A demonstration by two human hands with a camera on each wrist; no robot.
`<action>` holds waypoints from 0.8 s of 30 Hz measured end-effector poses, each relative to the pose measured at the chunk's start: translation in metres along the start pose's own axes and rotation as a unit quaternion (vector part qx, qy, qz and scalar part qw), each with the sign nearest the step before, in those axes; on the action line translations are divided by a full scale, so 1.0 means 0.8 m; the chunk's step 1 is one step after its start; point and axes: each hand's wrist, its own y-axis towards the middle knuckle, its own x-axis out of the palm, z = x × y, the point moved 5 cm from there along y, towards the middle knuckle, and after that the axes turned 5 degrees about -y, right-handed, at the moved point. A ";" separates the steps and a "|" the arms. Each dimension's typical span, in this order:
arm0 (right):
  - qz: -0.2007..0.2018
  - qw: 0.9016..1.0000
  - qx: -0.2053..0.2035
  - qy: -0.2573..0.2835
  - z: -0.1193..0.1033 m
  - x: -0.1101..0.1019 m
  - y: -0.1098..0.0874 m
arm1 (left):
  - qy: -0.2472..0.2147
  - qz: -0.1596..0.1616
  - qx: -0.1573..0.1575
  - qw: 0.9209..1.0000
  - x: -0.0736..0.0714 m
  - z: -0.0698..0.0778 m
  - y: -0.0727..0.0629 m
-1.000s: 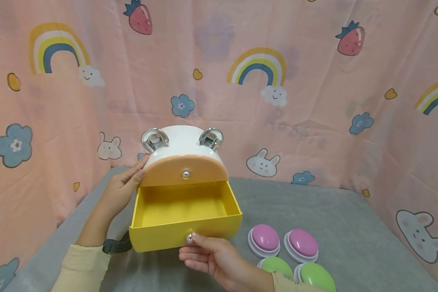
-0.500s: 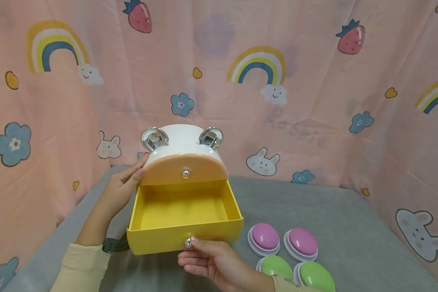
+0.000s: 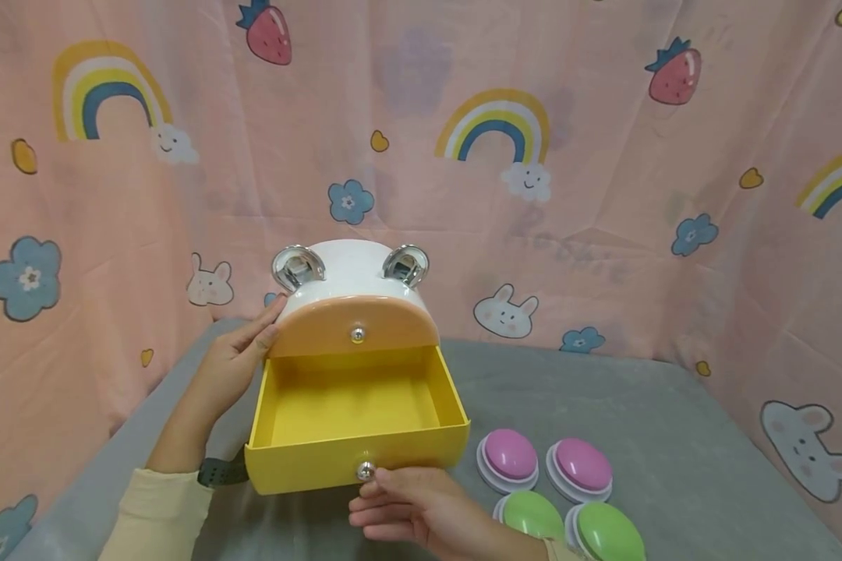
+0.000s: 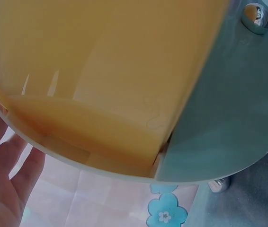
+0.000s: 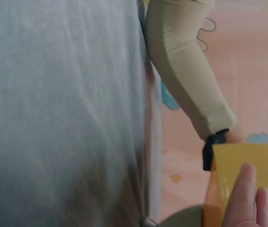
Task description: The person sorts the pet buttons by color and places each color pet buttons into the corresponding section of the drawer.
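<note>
A small cabinet with a white rounded shell [image 3: 351,269] and silver ear-shaped trims stands on the table. Its orange upper drawer [image 3: 323,326] is closed. Below it, the yellow lower drawer [image 3: 309,467] is pulled far out, and nothing lies inside. My left hand [image 3: 228,370] rests against the shell's left side, fingers extended along it and thumb near the orange front. The left wrist view shows those fingers [image 4: 27,177] outside the rim. My right hand [image 3: 421,506] is at the drawer's silver knob [image 3: 366,471], thumb tip beside it, with the knob showing uncovered.
Two pink push lights [image 3: 510,454] [image 3: 582,465] and two green ones [image 3: 532,513] [image 3: 609,531] sit on the grey tabletop [image 3: 645,436], right of the cabinet. A pink printed curtain [image 3: 407,202] surrounds the table.
The lower drawer has slid slightly farther out toward me. My right thumb and fingers have come off the knob and shifted a little right. My left hand has stayed on the shell.
</note>
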 end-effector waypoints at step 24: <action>0.354 0.916 -0.017 -0.187 -0.032 -0.149 -0.086 | -0.008 -0.001 0.019 1.000 0.001 0.002 0.000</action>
